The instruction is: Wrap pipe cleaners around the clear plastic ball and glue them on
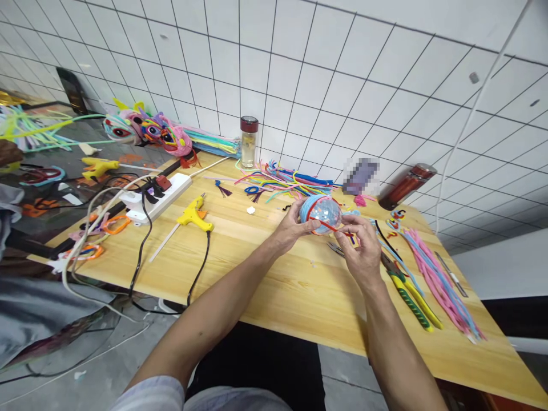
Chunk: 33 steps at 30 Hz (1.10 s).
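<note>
A clear plastic ball [327, 210], partly wrapped in light blue pipe cleaner, is held up over the wooden table. My left hand [294, 228] grips its left side, the thumb pressing low on the front. A red pipe cleaner [327, 226] runs across the ball toward my right hand [358, 242], whose thumb and fingers pinch its right part. Behind the right hand, pliers with green and yellow handles [411, 297] lie on the table. The tip of another metal tool [336, 249] shows just left of that hand.
A yellow glue gun [196, 214] and a white power strip [160, 197] with trailing cords lie left. Several pipe cleaners [291, 182], a glass bottle [249, 142] and a red-brown flask [406, 187] are along the wall. Pink pipe cleaners [436, 279] lie right. Another person's sleeve [12, 211] shows far left.
</note>
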Motion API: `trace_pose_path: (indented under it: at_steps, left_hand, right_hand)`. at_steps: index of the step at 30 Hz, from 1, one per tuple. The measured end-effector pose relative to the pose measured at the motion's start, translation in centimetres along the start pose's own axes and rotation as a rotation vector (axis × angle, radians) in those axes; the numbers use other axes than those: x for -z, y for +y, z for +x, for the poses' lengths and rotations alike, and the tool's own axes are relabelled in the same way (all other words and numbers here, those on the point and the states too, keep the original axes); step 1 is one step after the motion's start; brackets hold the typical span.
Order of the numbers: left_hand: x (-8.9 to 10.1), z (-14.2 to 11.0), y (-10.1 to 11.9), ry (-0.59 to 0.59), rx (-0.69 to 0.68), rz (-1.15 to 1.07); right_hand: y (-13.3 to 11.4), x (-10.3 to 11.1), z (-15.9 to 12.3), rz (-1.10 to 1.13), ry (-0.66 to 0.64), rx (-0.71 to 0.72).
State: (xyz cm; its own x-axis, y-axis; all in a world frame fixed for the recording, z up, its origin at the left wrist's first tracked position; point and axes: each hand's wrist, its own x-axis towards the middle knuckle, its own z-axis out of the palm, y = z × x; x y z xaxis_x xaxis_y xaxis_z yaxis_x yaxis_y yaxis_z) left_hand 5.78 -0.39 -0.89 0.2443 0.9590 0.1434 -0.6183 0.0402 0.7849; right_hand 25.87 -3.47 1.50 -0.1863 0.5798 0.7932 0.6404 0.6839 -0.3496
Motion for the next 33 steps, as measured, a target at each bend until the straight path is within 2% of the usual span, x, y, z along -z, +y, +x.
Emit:
trace_pose_path:
  at_steps: [8,22,26,33]
  left_hand:
    - [0.39,0.03,-0.2,-0.058,0.008,-0.039]
    - [0.69,0.06,0.02,-0.023,0.056,-0.092]
    - [0.65,0.01,0.19,-0.017,0.105,-0.171]
    - [0.2,-0.32,0.66,-0.028,0.114,-0.224]
  right_hand:
    - [-0.09,0.2,0.16,-0.016,0.019,0.018]
    - [-0.3,0.35,0.22,0.065,-0.005,-0.073]
    - [-0.08,0.33,0.12,0.181,-0.012,-0.177]
    - [0.14,0.03,0.1,0.423,0.07,-0.439]
